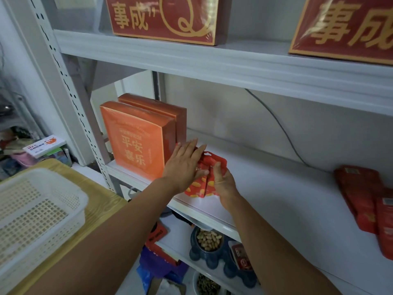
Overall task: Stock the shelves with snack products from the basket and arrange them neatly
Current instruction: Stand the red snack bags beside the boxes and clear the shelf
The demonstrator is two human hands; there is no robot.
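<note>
My left grip (185, 165) lies flat, fingers straight, on the packets (203, 186) at frame centre on the shelf (276, 199); my right grip (223, 179) pinches their edge. Orange boxes (136, 141) stand just left; basket (42, 237) lower left

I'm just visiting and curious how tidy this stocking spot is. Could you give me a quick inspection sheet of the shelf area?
Surface: white middle shelf of a metal rack.
Job's things: snack packets at the shelf's front, beside two upright orange boxes; white basket on the wooden table, nothing seen in the part in view.
Clutter: more red packets lying at the shelf's right end.
Hands: left hand lies flat on the snack packets; right hand grips their right side.
Cables: grey cable runs down the back wall.
Surroundings: red boxes on the shelf above; bowl of peanuts below.
</note>
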